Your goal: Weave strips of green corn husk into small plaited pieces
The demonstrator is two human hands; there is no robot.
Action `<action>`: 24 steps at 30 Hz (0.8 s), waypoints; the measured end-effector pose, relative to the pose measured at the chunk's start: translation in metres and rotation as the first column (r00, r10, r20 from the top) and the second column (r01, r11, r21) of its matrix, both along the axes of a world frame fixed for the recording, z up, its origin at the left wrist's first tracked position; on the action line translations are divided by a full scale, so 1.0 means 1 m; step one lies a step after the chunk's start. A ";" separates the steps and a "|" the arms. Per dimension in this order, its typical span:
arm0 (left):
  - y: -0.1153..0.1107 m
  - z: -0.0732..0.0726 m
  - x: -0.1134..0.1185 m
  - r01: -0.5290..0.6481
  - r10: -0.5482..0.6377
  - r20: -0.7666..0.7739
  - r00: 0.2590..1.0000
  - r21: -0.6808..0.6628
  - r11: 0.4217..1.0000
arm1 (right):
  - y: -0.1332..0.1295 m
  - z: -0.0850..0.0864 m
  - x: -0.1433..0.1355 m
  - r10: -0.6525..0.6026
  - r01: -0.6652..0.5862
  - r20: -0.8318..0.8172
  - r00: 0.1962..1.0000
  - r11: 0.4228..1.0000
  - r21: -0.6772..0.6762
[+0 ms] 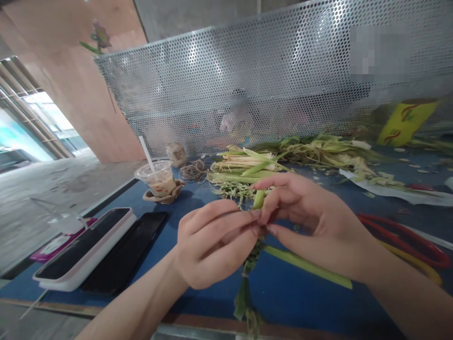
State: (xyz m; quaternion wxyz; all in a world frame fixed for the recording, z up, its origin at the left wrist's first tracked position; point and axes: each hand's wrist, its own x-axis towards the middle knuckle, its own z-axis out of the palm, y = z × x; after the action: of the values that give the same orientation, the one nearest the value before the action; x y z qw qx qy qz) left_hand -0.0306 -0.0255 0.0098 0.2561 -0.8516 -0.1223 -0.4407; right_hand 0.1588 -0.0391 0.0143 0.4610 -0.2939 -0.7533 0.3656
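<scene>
Dangling over the worktop's front edge, the braided leaf is pinched at its top by the left hand and the right hand together, presumably so the weave is held tight beside the loose strip.

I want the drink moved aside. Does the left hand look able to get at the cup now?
Probably yes: the cup stands ahead and to the left of the left hand, with bare tabletop between. That hand seems to grip a green leaf, so it must probably let go first.
</scene>
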 end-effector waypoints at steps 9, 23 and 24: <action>0.006 -0.002 0.003 0.109 -0.053 0.225 0.973 -0.243 0.964 | 0.001 -0.001 -0.002 -0.004 0.003 -0.019 1.000 0.998 -0.056; 0.008 -0.007 0.008 0.158 -0.095 0.247 0.964 -0.248 0.956 | 0.004 0.002 -0.004 -0.080 0.079 -0.006 0.997 0.992 -0.102; 0.008 -0.007 0.008 0.166 -0.102 0.252 0.962 -0.249 0.954 | 0.004 0.001 -0.004 -0.088 0.088 0.003 0.996 0.992 -0.086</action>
State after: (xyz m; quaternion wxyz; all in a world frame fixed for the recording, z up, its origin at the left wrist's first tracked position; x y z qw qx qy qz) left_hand -0.0226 -0.0177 0.0032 0.0919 -0.8262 -0.1518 -0.5346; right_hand 0.1549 -0.0354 0.0158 0.4640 -0.3463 -0.7230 0.3769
